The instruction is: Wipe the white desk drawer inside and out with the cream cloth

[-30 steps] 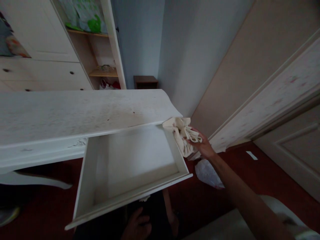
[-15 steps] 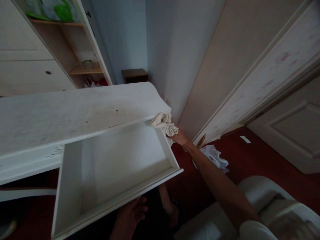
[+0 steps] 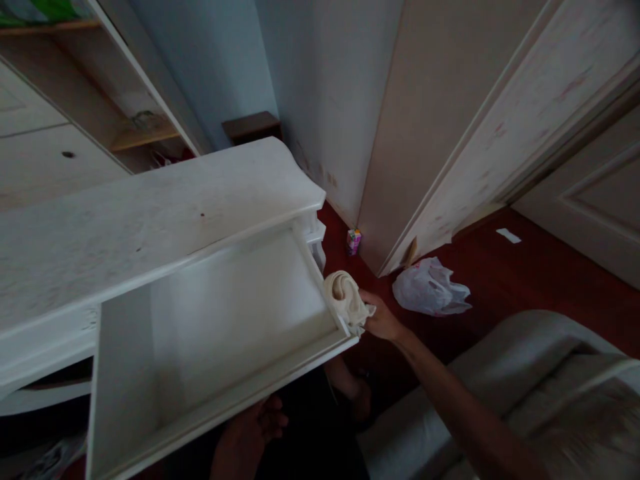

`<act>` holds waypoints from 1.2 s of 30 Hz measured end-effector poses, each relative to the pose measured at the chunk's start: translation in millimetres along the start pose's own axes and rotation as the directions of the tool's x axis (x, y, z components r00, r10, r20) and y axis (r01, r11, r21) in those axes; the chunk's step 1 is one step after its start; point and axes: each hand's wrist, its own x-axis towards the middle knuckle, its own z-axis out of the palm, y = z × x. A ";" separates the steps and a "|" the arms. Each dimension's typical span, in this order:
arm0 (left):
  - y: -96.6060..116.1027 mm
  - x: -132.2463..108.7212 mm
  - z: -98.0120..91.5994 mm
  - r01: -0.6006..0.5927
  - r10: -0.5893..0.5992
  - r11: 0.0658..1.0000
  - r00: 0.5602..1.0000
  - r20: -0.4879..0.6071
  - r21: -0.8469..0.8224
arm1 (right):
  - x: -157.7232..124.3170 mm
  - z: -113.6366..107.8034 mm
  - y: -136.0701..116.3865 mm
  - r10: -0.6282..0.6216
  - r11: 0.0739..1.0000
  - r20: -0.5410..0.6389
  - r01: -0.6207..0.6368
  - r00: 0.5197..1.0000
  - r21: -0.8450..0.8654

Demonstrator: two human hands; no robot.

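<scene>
A white drawer (image 3: 220, 333) is pulled out from a white table (image 3: 150, 227), and its inside holds nothing. My right hand (image 3: 383, 319) grips a bunched cream cloth (image 3: 345, 297), which wraps over the drawer's right side wall near the front corner. Below the drawer's front board is my left hand (image 3: 247, 430), its fingers curled against the underside edge. Part of that hand is hidden by the board.
Behind the table stands a white cabinet (image 3: 30, 157) with open shelves. On the red floor lie a white plastic bag (image 3: 433, 287), a small pink carton (image 3: 353, 241) and a white strip (image 3: 509, 235). A pale cushioned seat (image 3: 530, 340) is at right.
My right hand has slid the cloth along the drawer's side wall, from near the table toward the front corner. The view has shifted, showing the carton. My left hand stays under the front board.
</scene>
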 end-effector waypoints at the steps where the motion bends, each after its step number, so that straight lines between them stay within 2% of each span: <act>1: 2.4 1.6 -4.3 0.028 -0.028 1.000 1.000 0.007 0.004 | -11.5 -0.1 1.5 0.020 1.000 0.022 -0.020 1.000 0.010; 5: 12.3 1.1 -7.8 0.061 -0.062 0.997 0.998 0.005 0.044 | -37.7 0.9 6.1 0.051 0.994 0.031 -0.053 0.998 0.092; 9: 13.6 -9.3 3.9 -0.019 0.023 0.995 0.999 -0.038 0.100 | -25.4 3.9 5.3 0.002 0.994 -0.065 0.005 0.998 0.107; 12: 11.0 -15.7 8.6 -0.098 0.102 0.992 0.993 -0.058 0.074 | 7.8 6.3 -0.3 -0.092 0.992 -0.125 0.101 0.988 0.069; 16: 9.1 -18.8 7.7 -0.104 0.108 0.992 0.992 -0.064 0.066 | 75.2 8.3 -8.9 -0.216 0.975 -0.199 0.222 0.956 0.009; 20: 6.5 -21.1 6.2 -0.117 0.126 0.989 0.986 -0.107 0.087 | 141.7 13.9 -15.4 -0.296 0.955 -0.174 0.287 0.939 -0.077; 23: 4.2 -20.3 5.4 -0.107 0.120 0.989 0.984 -0.132 0.105 | 163.8 18.1 -19.3 -0.322 0.945 -0.148 0.309 0.935 -0.104; 25: 3.7 -17.7 4.6 -0.098 0.114 0.989 0.982 -0.149 0.110 | 158.5 18.1 -20.4 -0.298 0.953 -0.118 0.290 0.947 -0.086; 27: 4.4 -14.7 3.6 -0.082 0.100 0.990 0.980 -0.169 0.115 | 137.6 15.5 -20.5 -0.246 0.969 -0.080 0.243 0.966 -0.045; 32: 7.0 -10.6 1.3 -0.056 0.065 0.996 0.990 -0.123 0.076 | 48.0 2.4 -20.7 -0.117 0.991 0.051 0.113 0.992 0.073; 34: 5.6 -8.9 0.9 -0.052 0.063 0.995 0.990 -0.129 0.083 | 14.0 -1.6 -20.4 -0.059 0.997 0.111 0.054 0.992 0.049; 36: 3.3 -7.5 1.4 -0.038 0.053 0.994 0.987 -0.154 0.103 | -11.8 -3.2 -17.9 -0.022 1.000 0.108 0.020 0.994 0.021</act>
